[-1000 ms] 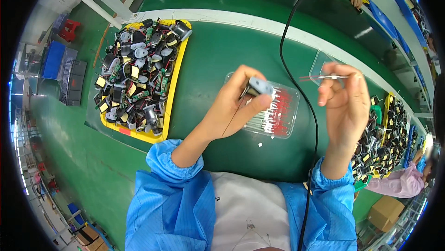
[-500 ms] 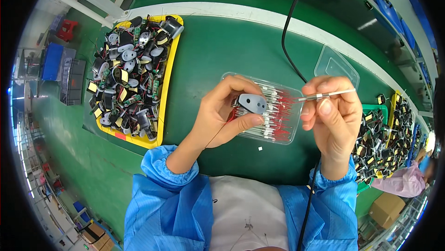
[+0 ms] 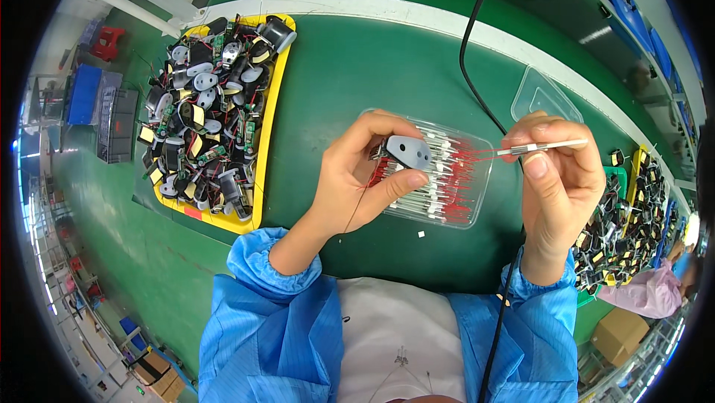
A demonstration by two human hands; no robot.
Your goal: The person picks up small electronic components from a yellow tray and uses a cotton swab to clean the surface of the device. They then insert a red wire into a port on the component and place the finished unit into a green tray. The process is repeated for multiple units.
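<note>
My left hand (image 3: 356,179) grips a small motor part with a grey oval plate (image 3: 407,151) and thin red wires, held over the middle of the green bench. My right hand (image 3: 557,187) pinches a slim white tube component with a red lead (image 3: 540,147), level with the grey part and to its right. Under both hands lies a clear plastic tray (image 3: 477,205) filled with several similar white tubes with red leads.
A yellow tray (image 3: 264,142) heaped with black motor assemblies sits at left. An empty clear lid (image 3: 542,94) lies at the far right. A black cable (image 3: 469,68) runs across the bench. More parts in a bin (image 3: 633,209) stand at right, near another person's pink sleeve (image 3: 648,291).
My left hand turned the grey part and lowered it toward the clear tray. My right hand came down and closer, now holding the tube with its red lead stretched toward the part.
</note>
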